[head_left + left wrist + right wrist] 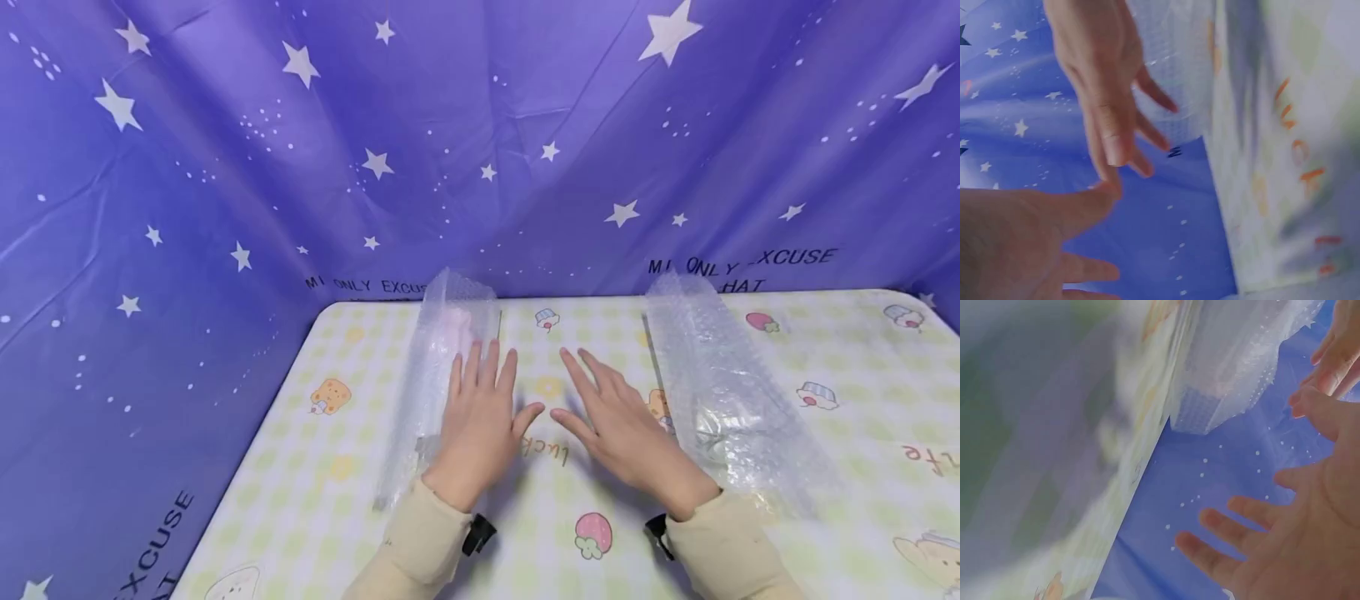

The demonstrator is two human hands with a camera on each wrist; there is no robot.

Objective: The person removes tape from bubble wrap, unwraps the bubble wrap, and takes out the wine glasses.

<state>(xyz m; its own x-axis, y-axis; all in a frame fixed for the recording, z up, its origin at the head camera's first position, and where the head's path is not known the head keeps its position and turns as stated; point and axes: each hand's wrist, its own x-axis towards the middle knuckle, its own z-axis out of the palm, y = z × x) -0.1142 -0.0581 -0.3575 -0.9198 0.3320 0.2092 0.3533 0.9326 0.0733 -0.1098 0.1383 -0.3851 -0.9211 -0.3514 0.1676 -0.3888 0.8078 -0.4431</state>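
Observation:
Both hands hover palm down over the middle of the table, fingers spread and holding nothing. My left hand [480,425] is beside a bubble wrap bag [427,367] on the left, partly covering it from view; something pale pink shows through the plastic. My right hand [626,429] is close to a second bubble wrap bag [720,392] on the right, whose contents I cannot make out. In the left wrist view the thumbs of the left hand [1016,244] and the right hand [1104,75] point toward each other. The right wrist view shows straight fingers [1229,528].
A tablecloth [592,483] with pale green checks and small cartoon food prints covers the table. Behind it and along the left side hangs a purple-blue curtain [465,125] with white stars. Each wrist wears a dark strap [478,535].

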